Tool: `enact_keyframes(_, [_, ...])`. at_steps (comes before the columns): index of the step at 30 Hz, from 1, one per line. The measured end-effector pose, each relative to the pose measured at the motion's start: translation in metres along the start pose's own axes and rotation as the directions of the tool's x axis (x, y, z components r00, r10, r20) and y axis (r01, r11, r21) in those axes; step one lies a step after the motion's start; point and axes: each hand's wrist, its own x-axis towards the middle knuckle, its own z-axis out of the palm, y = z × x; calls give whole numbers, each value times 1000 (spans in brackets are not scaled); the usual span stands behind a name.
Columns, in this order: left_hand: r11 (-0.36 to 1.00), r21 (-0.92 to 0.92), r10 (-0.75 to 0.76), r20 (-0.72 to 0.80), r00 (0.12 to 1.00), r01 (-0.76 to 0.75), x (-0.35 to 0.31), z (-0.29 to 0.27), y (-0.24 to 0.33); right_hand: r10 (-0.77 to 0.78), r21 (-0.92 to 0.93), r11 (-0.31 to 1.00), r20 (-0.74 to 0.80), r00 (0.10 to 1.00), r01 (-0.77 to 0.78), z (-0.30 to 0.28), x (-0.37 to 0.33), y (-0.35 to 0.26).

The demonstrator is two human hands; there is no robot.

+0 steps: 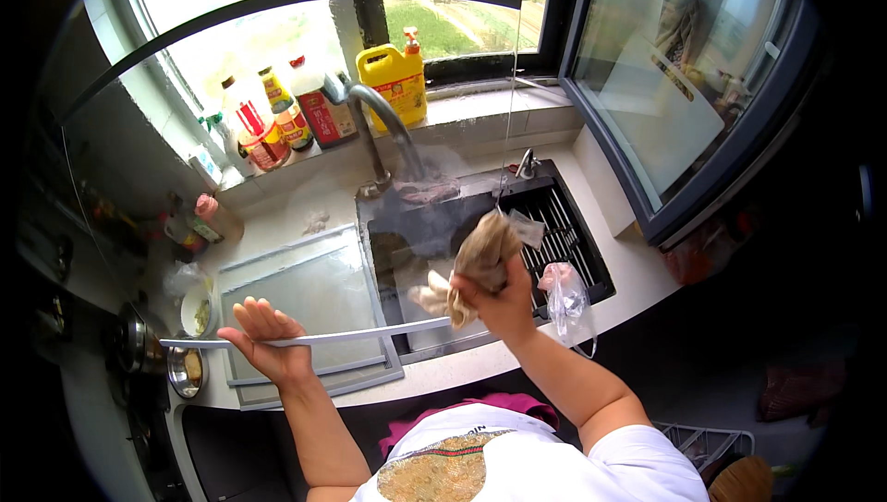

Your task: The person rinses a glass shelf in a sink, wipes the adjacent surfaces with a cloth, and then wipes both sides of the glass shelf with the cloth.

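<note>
Across the front of me stands a large clear glass shelf point(286, 123), with a dark strip along its top edge and a pale strip along its lower edge. My left hand point(268, 340) supports that lower strip on its palm, fingers stretched upward and thumb apart. My right hand point(504, 303) is closed around a bunched beige cloth point(487, 253), near the shelf's right end and over the sink point(370, 225). The cloth's contact with the glass is hard to make out. More framed glass shelves point(296, 276) lie stacked on the counter left of the sink.
A curved grey faucet point(393, 119) rises behind the sink. Its right side holds a black drain rack point(559, 234), with a plastic bag point(568, 303) beside it. Bottles point(249, 119) and a yellow jug point(395, 86) line the sill. An open window sash point(684, 68) juts in at right. Bowls point(188, 370) sit left.
</note>
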Motion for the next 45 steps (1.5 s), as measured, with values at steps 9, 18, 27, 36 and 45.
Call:
enact_keyframes(9, [990, -66, -124, 19, 992, 125, -7, -3, 1, -9, -41, 999, -555, 832, -17, -51, -54, -24])
enact_keyframes(18, [926, -194, -331, -5, 944, 324, -32, 21, -52, -756, -942, 56, 177, 630, 332, -12, 71, -207])
enact_keyframes(27, [894, -148, -417, 65, 906, 422, -43, 22, -97, -349, -485, 69, 807, 476, 872, -43, -134, -67])
enact_keyframes(36, [888, -217, -370, 188, 910, 406, -81, 15, -134, -586, -820, 63, 432, 686, 569, -149, -65, -150])
enact_keyframes(45, [942, -16, -334, 71, 940, 335, -106, 23, -133, -256, -443, 894, -391, 884, 64, -242, -75, -81])
